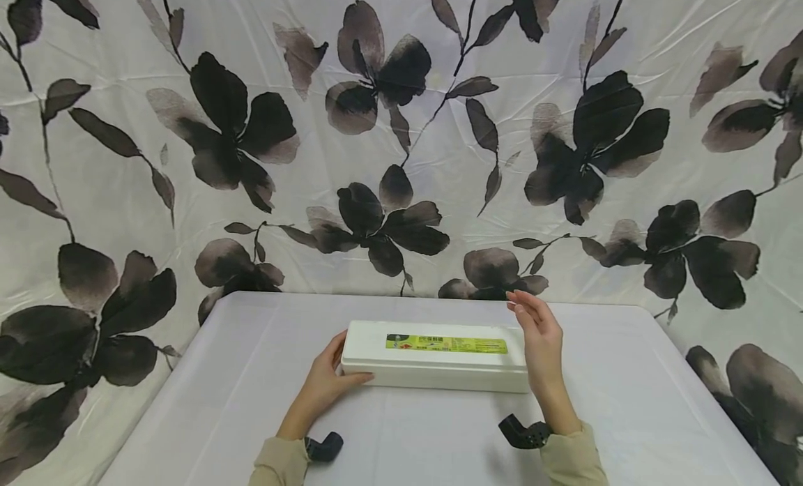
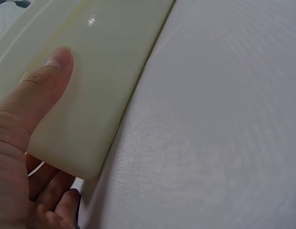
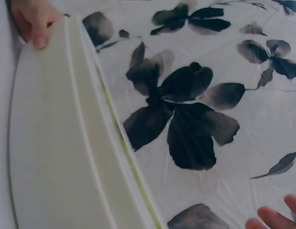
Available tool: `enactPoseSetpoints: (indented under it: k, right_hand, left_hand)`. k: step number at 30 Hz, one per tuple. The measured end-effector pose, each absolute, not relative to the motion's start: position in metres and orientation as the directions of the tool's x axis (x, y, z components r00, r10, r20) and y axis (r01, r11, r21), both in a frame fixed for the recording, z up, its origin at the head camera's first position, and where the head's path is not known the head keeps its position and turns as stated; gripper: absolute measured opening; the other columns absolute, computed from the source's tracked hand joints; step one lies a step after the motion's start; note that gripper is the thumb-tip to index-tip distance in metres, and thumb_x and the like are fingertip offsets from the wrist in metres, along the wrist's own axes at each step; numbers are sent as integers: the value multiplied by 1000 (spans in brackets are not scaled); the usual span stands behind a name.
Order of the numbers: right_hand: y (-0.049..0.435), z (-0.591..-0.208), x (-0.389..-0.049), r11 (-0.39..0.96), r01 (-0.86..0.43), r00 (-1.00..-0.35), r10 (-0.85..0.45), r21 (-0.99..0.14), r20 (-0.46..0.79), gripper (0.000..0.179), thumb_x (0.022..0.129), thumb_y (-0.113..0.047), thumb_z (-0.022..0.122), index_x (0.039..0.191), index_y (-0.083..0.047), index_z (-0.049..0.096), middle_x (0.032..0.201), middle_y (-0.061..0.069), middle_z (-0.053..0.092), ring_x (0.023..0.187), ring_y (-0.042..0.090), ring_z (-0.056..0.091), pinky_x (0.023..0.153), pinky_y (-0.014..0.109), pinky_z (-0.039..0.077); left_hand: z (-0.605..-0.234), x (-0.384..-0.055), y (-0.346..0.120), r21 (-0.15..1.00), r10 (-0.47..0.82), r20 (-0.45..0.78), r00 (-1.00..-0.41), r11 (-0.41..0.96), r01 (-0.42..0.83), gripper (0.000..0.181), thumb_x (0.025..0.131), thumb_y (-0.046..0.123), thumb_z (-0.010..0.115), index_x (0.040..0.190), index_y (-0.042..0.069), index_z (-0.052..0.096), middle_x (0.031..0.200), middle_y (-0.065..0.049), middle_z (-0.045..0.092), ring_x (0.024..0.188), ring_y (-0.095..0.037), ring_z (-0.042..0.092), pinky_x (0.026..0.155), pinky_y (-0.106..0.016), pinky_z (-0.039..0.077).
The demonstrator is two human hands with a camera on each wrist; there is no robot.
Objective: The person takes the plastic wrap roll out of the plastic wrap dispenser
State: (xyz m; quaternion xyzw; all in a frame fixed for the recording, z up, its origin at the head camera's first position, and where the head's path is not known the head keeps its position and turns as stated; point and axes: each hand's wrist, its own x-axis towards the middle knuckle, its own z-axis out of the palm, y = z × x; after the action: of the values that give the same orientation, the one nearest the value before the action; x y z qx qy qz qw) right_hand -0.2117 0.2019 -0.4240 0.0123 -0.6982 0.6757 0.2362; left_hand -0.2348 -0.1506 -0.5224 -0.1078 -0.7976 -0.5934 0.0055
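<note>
A long white cling film box [image 1: 439,371] with a yellow-green label [image 1: 447,344] lies across the table in the head view. My left hand [image 1: 327,373] grips its left end. In the left wrist view the thumb [image 2: 47,81] presses on the long front side while the other fingers bend around the short end. My right hand [image 1: 541,339] is raised at the box's right end, overlapping it in the head view, fingers extended upward and holding nothing. Only the fingertips [image 3: 276,220] of that hand show in the right wrist view, apart from the box [image 3: 47,133].
The table [image 1: 414,437] has a white cover. Behind it hangs a white cloth [image 1: 477,193] with dark flower prints, falling to the table's back edge. A black wrist device [image 1: 525,432] sits on the right wrist and another [image 1: 324,447] on the left.
</note>
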Motion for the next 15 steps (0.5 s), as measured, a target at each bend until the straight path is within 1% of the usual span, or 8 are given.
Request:
enactPoseSetpoints:
  k: [4, 6, 8, 10, 12, 13, 15]
  right_hand:
    - [194, -421, -219, 138, -363, -907, 173, -921, 384, 33, 103, -11, 54, 133, 3, 54, 132, 18, 59, 122, 25, 56, 102, 21, 42]
    - [190, -421, -223, 183, -375, -911, 110, -909, 398, 35, 100, -10, 58, 134, 1, 54, 133, 17, 59, 124, 27, 54, 106, 28, 41]
    - [185, -423, -226, 228, -378, -915, 51, -897, 399, 39, 97, -11, 64, 135, -2, 54, 134, 14, 59, 125, 28, 53, 111, 39, 37]
    - [180, -426, -228, 280, -374, -922, -6, -884, 388, 45, 94, -15, 69, 136, -8, 54, 135, 12, 59, 127, 28, 52, 112, 50, 33]
    - [174, -430, -231, 339, -362, -930, -63, -868, 363, 50, 91, -21, 73, 137, -13, 54, 136, 9, 59, 129, 28, 51, 111, 58, 31]
    - [172, -432, -232, 366, -359, -932, -94, -859, 350, 53, 90, -24, 74, 138, -14, 54, 137, 8, 58, 130, 29, 50, 110, 60, 31]
    - [167, -437, -235, 434, -354, -935, -146, -829, 323, 59, 87, -30, 77, 140, -16, 53, 138, 7, 58, 133, 29, 48, 109, 61, 32]
  left_hand:
    - [-539, -245, -154, 946, 162, 151, -975, 263, 190, 100, 70, 17, 92, 152, 12, 34, 154, -10, 40, 145, -25, 32, 117, -35, 24]
    - [-543, -246, -155, 945, 163, 159, -974, 260, 197, 100, 69, 18, 93, 152, 14, 35, 153, -8, 41, 144, -24, 33, 117, -35, 25]
    - [-545, -247, -156, 944, 163, 166, -973, 259, 204, 101, 68, 19, 93, 151, 14, 36, 152, -8, 42, 144, -24, 34, 116, -36, 26]
    - [-545, -248, -156, 943, 163, 174, -971, 256, 212, 102, 67, 20, 94, 151, 13, 36, 152, -9, 42, 143, -26, 35, 116, -38, 26]
    - [-545, -248, -155, 940, 161, 179, -971, 262, 217, 102, 67, 21, 94, 151, 12, 37, 152, -10, 43, 143, -27, 35, 116, -39, 26]
    - [-545, -248, -155, 941, 160, 178, -971, 262, 216, 102, 67, 21, 94, 151, 12, 37, 151, -10, 43, 143, -27, 35, 116, -39, 26]
    - [-544, -248, -155, 943, 159, 172, -972, 260, 209, 102, 66, 22, 94, 151, 13, 37, 151, -9, 43, 143, -26, 35, 116, -38, 26]
